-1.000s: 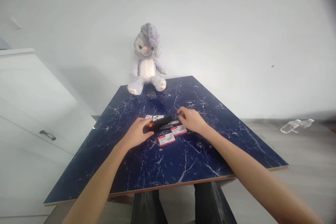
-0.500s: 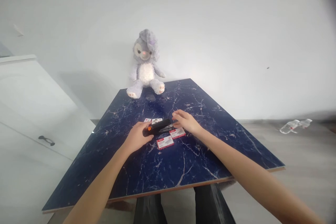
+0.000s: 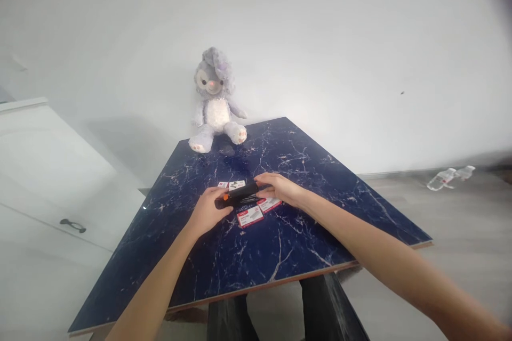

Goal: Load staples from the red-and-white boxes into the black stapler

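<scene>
My left hand point(image 3: 208, 209) is closed round the rear end of a black stapler point(image 3: 243, 192) with an orange part near the grip. At the stapler's other end, my right hand point(image 3: 278, 187) has its thumb and fingers closed about the tip. Two red-and-white staple boxes point(image 3: 250, 216) lie on the table just in front of the stapler, the right one point(image 3: 269, 204) partly under the right hand. Behind the stapler a white card or box with a dark picture point(image 3: 237, 185) shows in part, beside another red-and-white piece point(image 3: 223, 185).
A lilac plush toy point(image 3: 217, 112) sits at the far edge of the blue marbled table point(image 3: 312, 234), against the wall. To the left stands a white cabinet point(image 3: 48, 170) with a dark handle. Clear plastic bottles point(image 3: 442, 178) lie on the floor at right.
My right hand has moved left and closed in on the stapler's front end. The stapler's upper part appears lower over its base. My view has shifted slightly.
</scene>
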### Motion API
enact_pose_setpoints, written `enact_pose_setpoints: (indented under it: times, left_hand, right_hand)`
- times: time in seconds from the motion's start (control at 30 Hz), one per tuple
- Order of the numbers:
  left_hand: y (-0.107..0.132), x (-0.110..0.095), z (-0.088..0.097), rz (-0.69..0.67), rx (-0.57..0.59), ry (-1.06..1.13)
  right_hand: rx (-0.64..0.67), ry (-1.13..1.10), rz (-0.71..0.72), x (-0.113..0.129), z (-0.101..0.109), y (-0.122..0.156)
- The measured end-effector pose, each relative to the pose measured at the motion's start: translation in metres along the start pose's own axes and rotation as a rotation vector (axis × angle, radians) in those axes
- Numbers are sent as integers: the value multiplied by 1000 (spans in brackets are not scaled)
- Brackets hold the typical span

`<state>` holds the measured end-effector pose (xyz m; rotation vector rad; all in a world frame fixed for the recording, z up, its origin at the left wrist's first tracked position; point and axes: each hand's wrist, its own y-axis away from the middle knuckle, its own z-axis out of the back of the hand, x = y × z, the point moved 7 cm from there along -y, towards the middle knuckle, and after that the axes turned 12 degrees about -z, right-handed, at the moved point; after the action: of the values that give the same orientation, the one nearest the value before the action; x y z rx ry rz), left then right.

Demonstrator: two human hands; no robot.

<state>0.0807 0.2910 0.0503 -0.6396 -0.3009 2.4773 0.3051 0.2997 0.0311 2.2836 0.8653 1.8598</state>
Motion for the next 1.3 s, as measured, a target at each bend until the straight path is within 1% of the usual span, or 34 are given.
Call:
enact_pose_setpoints:
  times: [0.03, 0.07, 0.13, 0.2, 0.27, 0.3, 0.33, 0.4, 0.43, 0.47, 0.5, 0.53, 0.6, 0.67, 0.73, 0.83, 0.9, 1.03, 1.1, 1.17, 1.3]
  left_hand:
    - [0, -1, -2, -3, 7, 1]
    - [-1, -2, -3, -7, 13, 0]
    - [-1, -5, -5, -23, 25, -7]
    - [-2, -9, -6, -46, 29, -24]
    - [-2, -12, -6, -61, 36, -35]
    - [-2, -12, -6, -64, 42, -33]
    - [-2, -12, -6, -61, 47, -28]
    - [-1, -10, -6, -45, 56, -18]
    - [0, -10, -6, -37, 59, -15]
    - [0, -10, -6, -32, 61, -14]
    - [0, -10, -6, -29, 62, -13]
    - [0, -11, -5, -27, 62, -14]
    - [1, -12, -5, -22, 66, -13]
    - [0, -13, -6, -6, 76, -11]
    - [0, -13, -7, 2, 94, -12]
    - [-2, -13, -9, -18, 101, -20]
    - [-3, -13, -10, -30, 93, -24]
    - [-4, -16, -11, -35, 91, -30]
    - [-4, -18, -11, -50, 80, -32]
    - [-4, -20, -11, -68, 65, -31]
    - [-5, -26, -11, -101, 63, -31]
  right_hand:
    - [31, 19, -4, -1, -7, 2]
    - [36, 52, -7, -1, -12, 3]
    - [-6, 128, -15, -2, -14, 4]
    - [-43, 175, -23, 0, -8, 4]
    - [-71, 225, 5, 7, 5, 5]
    - [-116, 274, 44, 13, 15, 6]
    - [-195, 348, 98, 21, 26, 9]
    - [-419, 570, 227, 40, 48, 18]
    - [-533, 702, 284, 48, 55, 24]
    - [-621, 828, 322, 54, 60, 28]
    - [-670, 936, 338, 56, 61, 30]
    - [-683, 1020, 332, 56, 61, 30]
    - [-658, 1116, 306, 52, 57, 27]
    - [-636, 1124, 311, 50, 53, 26]
    - [-564, 1033, 299, 46, 50, 23]
    - [-359, 799, 193, 33, 43, 14]
    - [-273, 660, 129, 25, 37, 9]
    - [-245, 414, 38, 13, 31, 2]
    - [-243, 330, 14, 11, 30, 2]
    - [-211, 292, 8, 10, 28, 1]
    - [-149, 293, 23, 11, 28, -1]
